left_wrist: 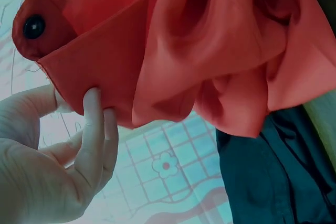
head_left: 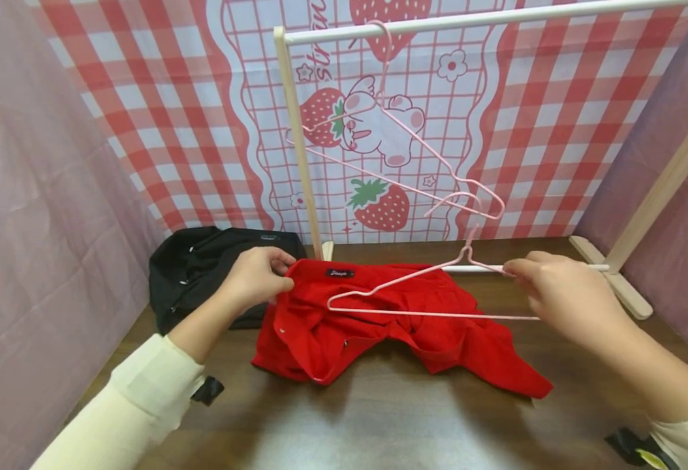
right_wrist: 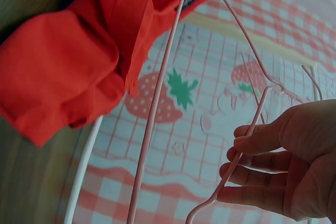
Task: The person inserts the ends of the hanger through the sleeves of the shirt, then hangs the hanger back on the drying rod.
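My left hand (head_left: 260,277) pinches the red shirt (head_left: 426,339) at the left end of its collar, beside a small black label (head_left: 341,273). The shirt lies bunched on the table with its collar edge raised. In the left wrist view, a collar point (left_wrist: 100,61) and a dark button (left_wrist: 34,27) show close to the fingertips. My right hand (head_left: 561,287) grips a pink wire hanger (head_left: 438,314) by its right shoulder, thumb and fingers on the wire (right_wrist: 231,174). The hanger is upright in front of the shirt, its left end overlapping the red cloth in the head view.
A second pink hanger (head_left: 420,142) hangs on the white rail (head_left: 485,19) of a wooden-legged rack. The rack's left post (head_left: 297,137) stands behind the shirt. A black garment (head_left: 203,261) lies at the left. A checked strawberry cloth (head_left: 162,85) covers the back.
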Demonstrator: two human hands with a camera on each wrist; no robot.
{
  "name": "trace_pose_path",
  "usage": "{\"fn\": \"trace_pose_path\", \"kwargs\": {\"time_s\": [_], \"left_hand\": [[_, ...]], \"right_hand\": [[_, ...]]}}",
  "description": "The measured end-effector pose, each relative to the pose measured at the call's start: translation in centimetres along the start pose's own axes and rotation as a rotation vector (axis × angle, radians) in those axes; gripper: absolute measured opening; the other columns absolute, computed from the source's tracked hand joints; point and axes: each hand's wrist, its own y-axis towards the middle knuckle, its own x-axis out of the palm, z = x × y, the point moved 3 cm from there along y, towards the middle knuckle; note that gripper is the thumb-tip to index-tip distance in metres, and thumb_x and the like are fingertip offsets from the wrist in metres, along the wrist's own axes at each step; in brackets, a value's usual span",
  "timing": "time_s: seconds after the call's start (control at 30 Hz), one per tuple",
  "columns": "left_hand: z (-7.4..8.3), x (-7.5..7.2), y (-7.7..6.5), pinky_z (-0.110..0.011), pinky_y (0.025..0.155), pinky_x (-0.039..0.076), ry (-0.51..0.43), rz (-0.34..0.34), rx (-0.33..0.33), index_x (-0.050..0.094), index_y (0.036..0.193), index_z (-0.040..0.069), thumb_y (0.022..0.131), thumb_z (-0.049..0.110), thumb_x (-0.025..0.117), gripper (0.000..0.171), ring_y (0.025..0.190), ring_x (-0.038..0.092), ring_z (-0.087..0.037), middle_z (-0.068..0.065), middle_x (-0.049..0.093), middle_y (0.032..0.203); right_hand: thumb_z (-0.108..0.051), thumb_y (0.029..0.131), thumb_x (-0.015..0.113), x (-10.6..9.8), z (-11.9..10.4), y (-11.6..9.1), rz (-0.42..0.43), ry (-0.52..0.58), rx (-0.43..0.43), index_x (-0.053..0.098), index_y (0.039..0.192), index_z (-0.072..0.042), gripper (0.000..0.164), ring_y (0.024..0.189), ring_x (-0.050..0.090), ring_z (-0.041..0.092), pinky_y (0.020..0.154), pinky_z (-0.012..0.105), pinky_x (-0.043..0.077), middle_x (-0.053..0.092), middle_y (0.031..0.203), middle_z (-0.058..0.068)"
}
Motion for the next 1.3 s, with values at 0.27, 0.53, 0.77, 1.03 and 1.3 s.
{"fn": "trace_pose_path", "kwargs": {"time_s": [0.27, 0.53, 0.77, 1.03, 1.3], "left_hand": [[1.1, 0.4, -0.5, -0.030, 0.056, 0.057, -0.035, 0.040, -0.005, 0.066, 0.115, 0.003, 0.084, 0.005, 0.070, 0.032, 0.067, 0.063, -0.020, -0.014, 0.063, 0.101], [2.0, 0.6, -0.6, -0.030, 0.056, 0.057, -0.059, 0.050, 0.020, 0.067, 0.114, 0.005, 0.083, 0.005, 0.069, 0.031, 0.065, 0.063, -0.019, -0.013, 0.064, 0.101], [2.8, 0.9, -0.5, -0.030, 0.058, 0.056, -0.042, 0.034, 0.048, 0.067, 0.114, 0.006, 0.083, 0.007, 0.070, 0.031, 0.066, 0.062, -0.020, -0.011, 0.064, 0.103], [3.7, 1.7, -0.7, -0.031, 0.067, 0.056, -0.007, 0.031, 0.091, 0.069, 0.114, 0.008, 0.082, 0.009, 0.073, 0.033, 0.075, 0.063, -0.019, -0.008, 0.065, 0.104], [5.1, 2.9, -1.5, -0.031, 0.073, 0.055, 0.035, 0.070, 0.191, 0.067, 0.115, 0.007, 0.080, 0.005, 0.071, 0.035, 0.081, 0.065, -0.015, -0.005, 0.065, 0.101]], "right_hand": [[0.005, 0.069, 0.076, 1.2, -2.7, 2.1, -0.106, 0.034, -0.001, 0.072, 0.098, -0.005, 0.030, 0.060, 0.055, 0.021, 0.046, 0.036, 0.045, 0.063, 0.077, 0.005], [0.005, 0.073, 0.075, 2.6, -5.0, 3.7, -0.177, 0.076, -0.031, 0.072, 0.101, -0.005, 0.030, 0.065, 0.060, 0.023, 0.054, 0.040, 0.052, 0.064, 0.081, 0.006], [0.010, 0.071, 0.071, 4.0, -6.5, 5.1, -0.185, 0.111, -0.072, 0.071, 0.100, -0.004, 0.032, 0.067, 0.061, 0.024, 0.057, 0.039, 0.053, 0.064, 0.083, 0.008], [0.007, 0.073, 0.073, 5.0, -8.0, 6.2, -0.200, 0.141, -0.092, 0.068, 0.093, -0.004, 0.024, 0.071, 0.063, 0.026, 0.061, 0.040, 0.056, 0.065, 0.081, 0.009], [0.008, 0.075, 0.068, 5.5, -9.0, 7.2, -0.193, 0.186, -0.079, 0.066, 0.090, -0.005, 0.020, 0.074, 0.063, 0.028, 0.065, 0.042, 0.055, 0.065, 0.080, 0.009]]}}
